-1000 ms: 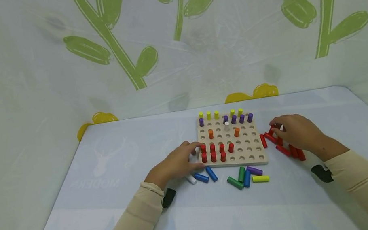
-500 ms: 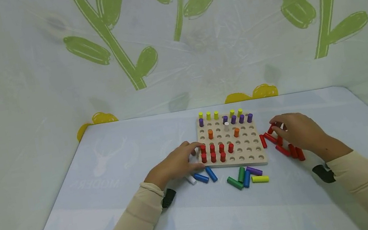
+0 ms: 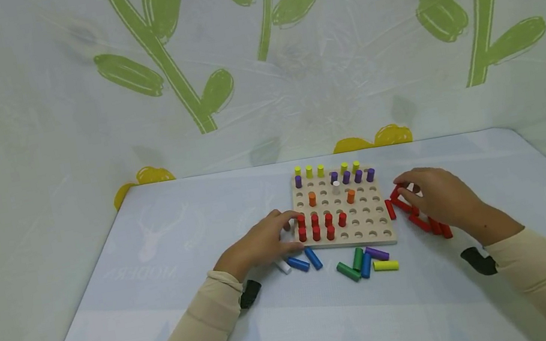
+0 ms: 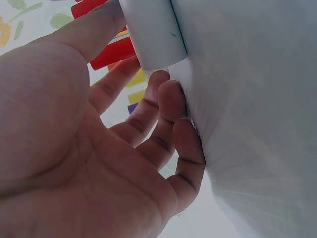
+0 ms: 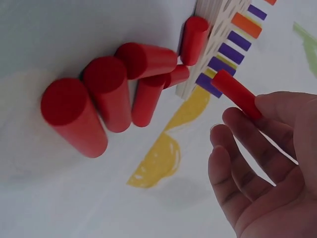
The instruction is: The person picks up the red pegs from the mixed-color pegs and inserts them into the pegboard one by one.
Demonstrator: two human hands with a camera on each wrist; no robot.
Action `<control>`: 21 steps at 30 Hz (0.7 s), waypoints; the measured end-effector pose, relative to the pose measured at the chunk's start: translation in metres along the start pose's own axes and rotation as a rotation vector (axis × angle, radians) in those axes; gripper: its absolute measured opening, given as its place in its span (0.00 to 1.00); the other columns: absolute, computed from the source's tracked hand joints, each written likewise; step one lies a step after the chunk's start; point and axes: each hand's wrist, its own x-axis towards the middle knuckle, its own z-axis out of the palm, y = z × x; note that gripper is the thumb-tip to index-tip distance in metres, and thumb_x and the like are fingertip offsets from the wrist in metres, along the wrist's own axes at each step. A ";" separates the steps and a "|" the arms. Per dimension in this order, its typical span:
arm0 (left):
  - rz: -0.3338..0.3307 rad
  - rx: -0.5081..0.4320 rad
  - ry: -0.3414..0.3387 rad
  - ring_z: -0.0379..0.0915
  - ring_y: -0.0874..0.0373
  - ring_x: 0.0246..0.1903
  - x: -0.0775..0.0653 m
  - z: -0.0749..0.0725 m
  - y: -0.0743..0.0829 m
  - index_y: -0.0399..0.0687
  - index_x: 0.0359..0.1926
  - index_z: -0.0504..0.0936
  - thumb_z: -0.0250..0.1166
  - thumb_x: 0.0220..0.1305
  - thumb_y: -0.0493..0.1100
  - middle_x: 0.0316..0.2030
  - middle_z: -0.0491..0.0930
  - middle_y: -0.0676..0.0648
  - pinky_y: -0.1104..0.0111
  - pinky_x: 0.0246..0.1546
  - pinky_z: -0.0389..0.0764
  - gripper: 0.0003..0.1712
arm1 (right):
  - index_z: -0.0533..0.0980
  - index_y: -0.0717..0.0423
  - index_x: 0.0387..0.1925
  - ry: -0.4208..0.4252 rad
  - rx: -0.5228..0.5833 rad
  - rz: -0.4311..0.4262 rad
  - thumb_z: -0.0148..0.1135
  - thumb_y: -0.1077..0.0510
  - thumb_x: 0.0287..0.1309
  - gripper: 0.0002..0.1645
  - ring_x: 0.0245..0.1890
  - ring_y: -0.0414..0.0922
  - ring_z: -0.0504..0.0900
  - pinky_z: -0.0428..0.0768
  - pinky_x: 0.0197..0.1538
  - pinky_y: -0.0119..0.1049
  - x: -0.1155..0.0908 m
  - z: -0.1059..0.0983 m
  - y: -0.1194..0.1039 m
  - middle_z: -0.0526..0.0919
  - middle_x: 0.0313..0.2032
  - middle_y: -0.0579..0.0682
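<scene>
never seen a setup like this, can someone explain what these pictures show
There is no machine here, only a person working bare-handed. The wide picture comes from a camera on the head, the two close-ups from one on each wrist. On the pale table sits a wooden pegboard with upright coloured pegs. Loose pegs lie on its near side, and loose red pegs to its right. The right hand pinches one red peg; the left hand is at the pegboard's left edge.

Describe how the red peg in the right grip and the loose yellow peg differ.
The red peg is pinched in the right grip; the yellow peg lies on the table. The red peg is right of the pegboard; the yellow peg is in front of it. Both are plain, single-color cylinders.
</scene>
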 end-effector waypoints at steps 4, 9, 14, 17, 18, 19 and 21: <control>0.001 0.000 0.003 0.72 0.55 0.48 0.000 0.000 0.001 0.65 0.72 0.65 0.72 0.60 0.56 0.58 0.74 0.49 0.57 0.56 0.79 0.41 | 0.77 0.61 0.59 0.010 -0.002 -0.012 0.67 0.57 0.63 0.24 0.47 0.57 0.81 0.86 0.43 0.47 -0.003 -0.001 -0.006 0.84 0.50 0.62; 0.011 0.001 0.004 0.72 0.55 0.47 -0.001 0.000 0.001 0.65 0.72 0.65 0.72 0.60 0.56 0.57 0.74 0.49 0.58 0.55 0.79 0.41 | 0.77 0.59 0.60 0.016 -0.004 -0.026 0.66 0.57 0.64 0.24 0.49 0.58 0.81 0.84 0.50 0.53 -0.006 -0.001 -0.013 0.84 0.51 0.62; 0.012 -0.004 0.002 0.72 0.56 0.47 0.000 0.000 0.000 0.65 0.72 0.65 0.72 0.60 0.56 0.57 0.74 0.49 0.59 0.53 0.79 0.41 | 0.77 0.59 0.60 0.027 -0.003 -0.042 0.65 0.57 0.65 0.24 0.50 0.58 0.81 0.82 0.52 0.55 -0.008 -0.001 -0.019 0.84 0.52 0.62; 0.009 -0.005 0.002 0.72 0.56 0.47 0.000 0.000 0.000 0.65 0.72 0.65 0.72 0.60 0.56 0.57 0.74 0.49 0.59 0.53 0.79 0.41 | 0.77 0.59 0.60 0.037 0.006 -0.060 0.63 0.57 0.66 0.23 0.50 0.58 0.82 0.81 0.54 0.56 -0.011 0.001 -0.022 0.84 0.52 0.61; 0.009 -0.003 0.002 0.72 0.56 0.47 0.000 0.000 0.000 0.65 0.72 0.65 0.72 0.60 0.56 0.57 0.74 0.49 0.59 0.53 0.79 0.41 | 0.78 0.59 0.60 0.040 0.010 -0.064 0.63 0.56 0.66 0.22 0.51 0.58 0.82 0.81 0.54 0.56 -0.012 0.002 -0.023 0.84 0.53 0.61; 0.010 -0.001 0.002 0.72 0.56 0.47 0.000 0.000 0.000 0.65 0.72 0.65 0.72 0.60 0.56 0.57 0.74 0.49 0.59 0.53 0.79 0.41 | 0.78 0.58 0.60 0.044 0.016 -0.068 0.63 0.57 0.66 0.22 0.51 0.58 0.82 0.81 0.53 0.56 -0.013 0.003 -0.023 0.84 0.53 0.61; 0.013 0.006 0.004 0.72 0.56 0.47 0.001 0.000 0.000 0.64 0.72 0.65 0.72 0.61 0.56 0.57 0.74 0.49 0.58 0.53 0.79 0.41 | 0.78 0.58 0.59 0.054 0.028 -0.073 0.64 0.57 0.65 0.22 0.50 0.57 0.82 0.83 0.52 0.55 -0.014 0.005 -0.025 0.84 0.52 0.60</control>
